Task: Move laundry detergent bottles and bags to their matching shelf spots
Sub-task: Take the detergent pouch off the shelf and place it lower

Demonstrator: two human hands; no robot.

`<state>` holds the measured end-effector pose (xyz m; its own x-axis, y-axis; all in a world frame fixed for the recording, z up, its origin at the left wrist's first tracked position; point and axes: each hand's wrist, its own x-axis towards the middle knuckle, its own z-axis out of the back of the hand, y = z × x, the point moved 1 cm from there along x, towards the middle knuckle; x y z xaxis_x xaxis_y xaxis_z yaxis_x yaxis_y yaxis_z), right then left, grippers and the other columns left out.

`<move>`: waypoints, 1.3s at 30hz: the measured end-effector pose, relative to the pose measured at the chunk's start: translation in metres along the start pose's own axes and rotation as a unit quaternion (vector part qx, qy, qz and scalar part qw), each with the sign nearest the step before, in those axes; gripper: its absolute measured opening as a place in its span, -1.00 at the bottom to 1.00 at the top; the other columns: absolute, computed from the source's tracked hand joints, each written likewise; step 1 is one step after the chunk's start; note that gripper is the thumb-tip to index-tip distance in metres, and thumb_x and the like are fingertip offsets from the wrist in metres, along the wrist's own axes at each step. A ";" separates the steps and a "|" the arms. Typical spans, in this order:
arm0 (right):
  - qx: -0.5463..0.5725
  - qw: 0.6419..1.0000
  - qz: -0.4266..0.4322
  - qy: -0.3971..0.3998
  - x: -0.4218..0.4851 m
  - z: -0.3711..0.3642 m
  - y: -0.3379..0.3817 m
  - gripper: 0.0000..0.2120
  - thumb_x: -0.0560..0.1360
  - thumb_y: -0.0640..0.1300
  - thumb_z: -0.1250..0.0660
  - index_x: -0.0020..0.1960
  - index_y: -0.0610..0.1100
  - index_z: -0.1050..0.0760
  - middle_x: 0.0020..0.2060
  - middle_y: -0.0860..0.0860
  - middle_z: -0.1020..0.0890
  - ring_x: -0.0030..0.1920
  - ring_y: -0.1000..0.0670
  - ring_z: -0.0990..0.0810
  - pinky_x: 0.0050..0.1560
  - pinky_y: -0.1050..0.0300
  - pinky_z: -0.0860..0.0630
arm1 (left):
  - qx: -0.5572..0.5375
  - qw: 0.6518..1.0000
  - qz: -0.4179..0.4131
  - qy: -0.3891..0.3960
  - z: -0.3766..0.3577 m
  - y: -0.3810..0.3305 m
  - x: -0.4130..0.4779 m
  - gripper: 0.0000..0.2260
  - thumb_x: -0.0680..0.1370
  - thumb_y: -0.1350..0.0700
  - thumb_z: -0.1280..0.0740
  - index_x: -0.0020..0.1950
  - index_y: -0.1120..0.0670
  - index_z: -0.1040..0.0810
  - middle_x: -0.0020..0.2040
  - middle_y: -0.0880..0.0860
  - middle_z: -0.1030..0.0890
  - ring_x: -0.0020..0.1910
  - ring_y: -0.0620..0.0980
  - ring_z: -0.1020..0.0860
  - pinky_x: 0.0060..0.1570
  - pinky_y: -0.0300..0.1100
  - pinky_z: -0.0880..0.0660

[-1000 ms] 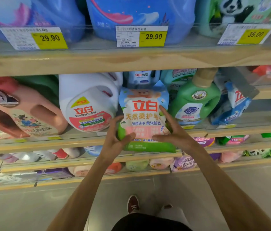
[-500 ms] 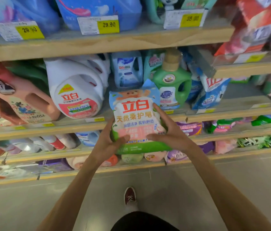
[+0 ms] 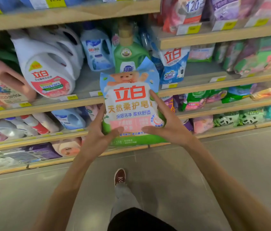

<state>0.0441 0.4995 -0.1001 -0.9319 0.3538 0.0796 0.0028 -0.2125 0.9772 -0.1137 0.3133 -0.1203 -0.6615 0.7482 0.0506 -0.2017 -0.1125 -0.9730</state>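
Both hands hold a detergent bag (image 3: 129,104) upright in front of the shelf (image 3: 48,105): left hand (image 3: 96,135) and right hand (image 3: 169,127) fingers clamped on its lower sides. A green bottle (image 3: 128,55) stands behind it.

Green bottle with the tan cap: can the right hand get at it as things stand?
Probably not yet. The right hand and left hand both grip the soap bag, held up covering the lower half of the green bottle; the right hand would have to let go first.
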 end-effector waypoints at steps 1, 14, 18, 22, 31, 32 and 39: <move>-0.004 1.000 0.003 -0.012 -0.012 0.009 0.002 -0.06 0.43 -0.32 -0.52 0.61 0.09 -0.06 0.40 0.42 -0.35 0.32 0.26 -0.49 0.10 0.22 -0.58 | -0.004 1.000 -0.006 0.012 -0.012 -0.005 -0.002 -0.33 0.47 0.19 -0.52 0.52 0.05 -0.30 0.32 -0.01 -0.59 0.28 -0.02 -0.58 0.24 0.05 -0.57; -0.055 0.986 -0.020 -0.155 -0.114 0.115 0.000 -0.05 0.42 -0.25 -0.55 0.58 0.21 -0.08 0.42 0.47 -0.27 0.42 0.30 -0.32 0.28 0.17 -0.51 | -0.077 0.985 -0.028 0.152 -0.150 -0.056 0.020 -0.08 0.46 0.39 -0.46 0.64 -0.09 -0.05 0.42 -0.23 -0.47 0.28 -0.23 -0.56 0.07 -0.23 -0.61; -0.095 0.981 -0.025 -0.168 -0.123 0.153 -0.005 -0.05 0.42 -0.22 -0.55 0.58 0.22 -0.09 0.39 0.54 -0.25 0.40 0.40 -0.28 0.24 0.37 -0.41 | -0.144 0.977 0.010 0.157 -0.191 -0.060 0.037 -0.09 0.43 0.34 -0.44 0.62 -0.16 -0.08 0.37 -0.15 -0.56 0.26 -0.12 -0.60 0.06 -0.15 -0.64; -0.101 0.979 -0.038 -0.175 -0.127 0.195 -0.011 -0.05 0.42 -0.24 -0.55 0.57 0.23 -0.10 0.34 0.59 -0.27 0.33 0.43 -0.35 0.14 0.41 -0.47 | -0.188 0.969 0.050 0.151 -0.235 -0.061 0.059 -0.18 0.49 0.41 -0.37 0.60 -0.14 -0.13 0.27 -0.15 -0.62 0.16 -0.16 -0.65 -0.05 -0.20 -0.64; -0.121 0.974 -0.072 -0.179 -0.119 0.297 -0.033 -0.02 0.39 -0.25 -0.56 0.52 0.37 -0.11 0.25 0.39 -0.51 0.12 0.06 -0.66 0.05 -0.10 -0.65 | -0.188 0.969 0.055 0.154 -0.330 -0.065 0.113 -0.15 0.48 0.33 -0.42 0.61 -0.19 -0.11 0.38 -0.04 -0.56 0.28 -0.05 -0.59 0.02 -0.08 -0.65; -0.119 0.974 -0.080 -0.176 -0.117 0.306 -0.037 -0.02 0.39 -0.27 -0.55 0.52 0.37 -0.11 0.23 0.42 -0.50 0.12 0.05 -0.66 0.04 -0.11 -0.65 | -0.190 0.968 0.060 0.152 -0.337 -0.064 0.116 -0.14 0.47 0.31 -0.44 0.61 -0.19 -0.10 0.39 -0.03 -0.55 0.30 -0.04 -0.58 0.06 -0.04 -0.64; -0.113 0.977 -0.104 -0.150 -0.092 0.361 -0.073 0.01 0.38 -0.26 -0.55 0.52 0.41 -0.07 0.27 0.34 -0.51 0.19 0.07 -0.62 0.07 -0.14 -0.63 | -0.183 0.969 0.092 0.137 -0.381 -0.061 0.149 -0.11 0.52 0.40 -0.37 0.55 -0.33 -0.04 0.34 -0.09 -0.58 0.26 -0.07 -0.61 0.11 -0.02 -0.63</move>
<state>0.2606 0.8116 -0.1072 -0.7557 0.6543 -0.0284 -0.2861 -0.2909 0.9130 0.0754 0.6808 -0.1390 -0.4355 0.8886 -0.1437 0.2047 -0.0577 -0.9771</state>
